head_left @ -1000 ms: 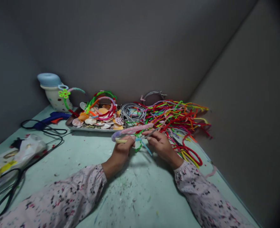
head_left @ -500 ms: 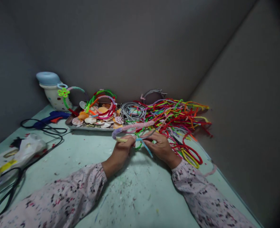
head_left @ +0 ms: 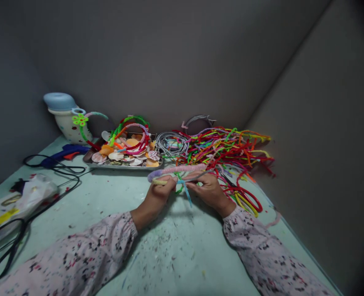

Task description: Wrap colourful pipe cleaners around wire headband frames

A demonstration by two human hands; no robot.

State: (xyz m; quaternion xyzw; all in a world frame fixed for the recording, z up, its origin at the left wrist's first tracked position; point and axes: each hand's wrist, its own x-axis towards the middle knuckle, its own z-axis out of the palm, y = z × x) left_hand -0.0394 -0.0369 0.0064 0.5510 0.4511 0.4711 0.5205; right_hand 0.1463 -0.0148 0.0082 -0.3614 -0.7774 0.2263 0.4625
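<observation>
My left hand (head_left: 159,196) pinches a fuzzy wrapped wire (head_left: 182,168) near its pale yellow part. From there the wire bends round through purple to pink, behind my hands. My right hand (head_left: 207,188) is closed on the bare grey part of the same wire. Between the fingertips of both hands a light blue pipe cleaner (head_left: 187,195) crosses the wire, its loose end hanging down toward the table. Part of a green pipe cleaner (head_left: 179,190) shows just behind the fingertips; whether it touches the wire I cannot tell.
A metal tray (head_left: 120,167) of shells and wrapped rings stands behind my hands. Beside it lie coiled grey wire (head_left: 169,152) and heaped pipe cleaners (head_left: 231,148). At left are a white cup (head_left: 67,123), a blue glue gun (head_left: 56,156), a black cord (head_left: 73,176) and a plastic bag (head_left: 36,193).
The light blue end has swung from slanting right to hanging more steeply. The wire's pink part has tipped slightly lower and flatter. Both hands keep their hold, and the view has shifted slightly.
</observation>
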